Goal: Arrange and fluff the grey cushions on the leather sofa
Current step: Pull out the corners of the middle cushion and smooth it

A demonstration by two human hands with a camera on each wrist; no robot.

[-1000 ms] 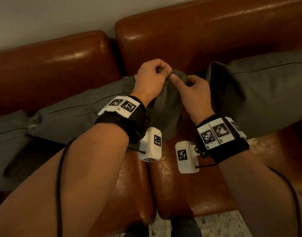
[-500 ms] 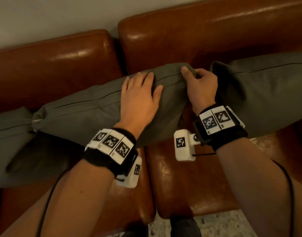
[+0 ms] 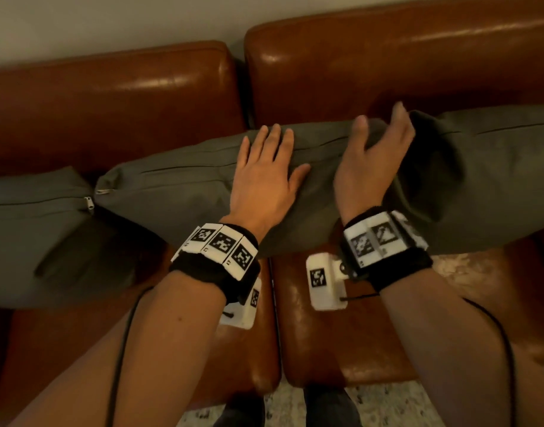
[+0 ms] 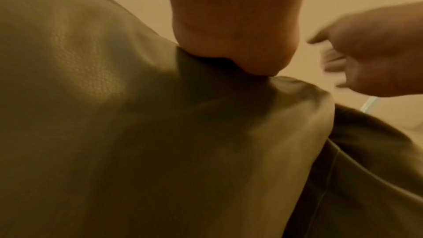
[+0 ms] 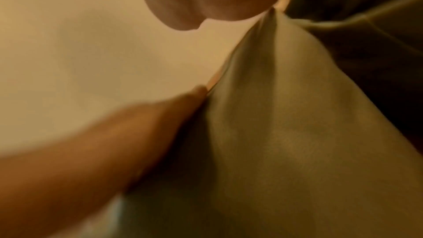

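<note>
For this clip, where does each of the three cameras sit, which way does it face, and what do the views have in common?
Head: worn on the head, looking forward and down at the leather sofa; shows both forearms, left hand flat on the middle cushion, right hand open at its right end.
Left wrist: under the left wrist, looking along the palm pressed into grey fabric; the right hand appears blurred.
Right wrist: under the right wrist, looking along the hand at the cushion's corner.
Shared: all three show the middle cushion.

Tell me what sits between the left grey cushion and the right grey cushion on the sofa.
A third grey fabric cushion, with both hands on it: left hand flat, right hand at its end. Head view.
</note>
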